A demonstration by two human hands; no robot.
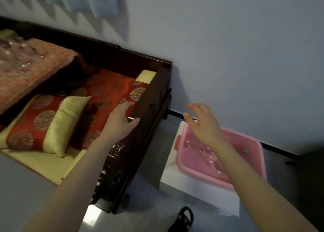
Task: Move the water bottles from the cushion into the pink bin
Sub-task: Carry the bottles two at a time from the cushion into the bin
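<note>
Far left, up on the dark wooden bench (122, 59), a heap of clear water bottles (15, 56) lies on an orange-red patterned cushion (35, 77) — blurred, so I cannot count them. Below that cushion sits a small pillow (47, 124), red with round gold motifs and a yellow-green band, lying on the red seat pad (108, 89) whose pale yellow edge shows at the front and at the far corner.

The left hand (121, 121) reaches across the seat pad to the bench's end rail (150, 98), fingers loosely curled, with something small and silvery against the thumb; whether it is gripping that or merely resting by the rail I cannot tell. The carved dark side panel of the bench stands between the seat and the bin, a wall of wood between the two places.

To the right of the bench, on the grey floor, a white box or low stand (196, 189) carries the pink bin (252, 144), which has a darker pink clasp on its left rim. Inside it clear bottles (206, 154) already lie, partly hidden behind the forearm. The right hand (205, 124) hovers over the bin's near-left corner, fingers spread and slack, holding nothing. At the bottom, a dark sandal (184, 217) shows on the floor just beside the white stand.
</note>
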